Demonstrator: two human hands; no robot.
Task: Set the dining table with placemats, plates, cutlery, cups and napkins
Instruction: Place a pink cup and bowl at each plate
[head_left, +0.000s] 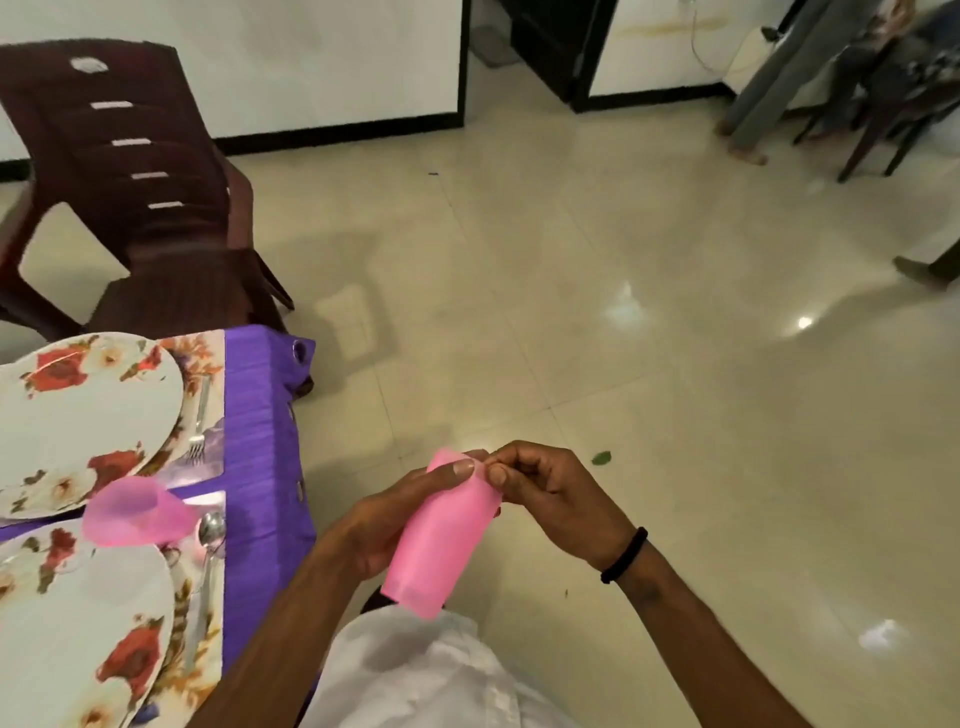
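I hold a stack of pink plastic cups (441, 545) over the floor, to the right of the table. My left hand (384, 525) wraps around the stack's side, thumb near the rim. My right hand (550, 499) pinches the rim at the top. On the purple-clothed table (260, 415) at the left, one pink cup (135, 512) stands between two floral heart-shaped plates (88, 415) (78, 634). The plates rest on floral placemats (202, 358). A fork (200, 415) lies beside the far plate and a spoon (210, 535) beside the near one.
A dark brown plastic chair (140, 171) stands behind the table's far corner. Glossy beige floor tiles (623, 338) spread to the right, with a small green leaf (601, 458). Another person's legs and a chair (841, 104) are at the top right.
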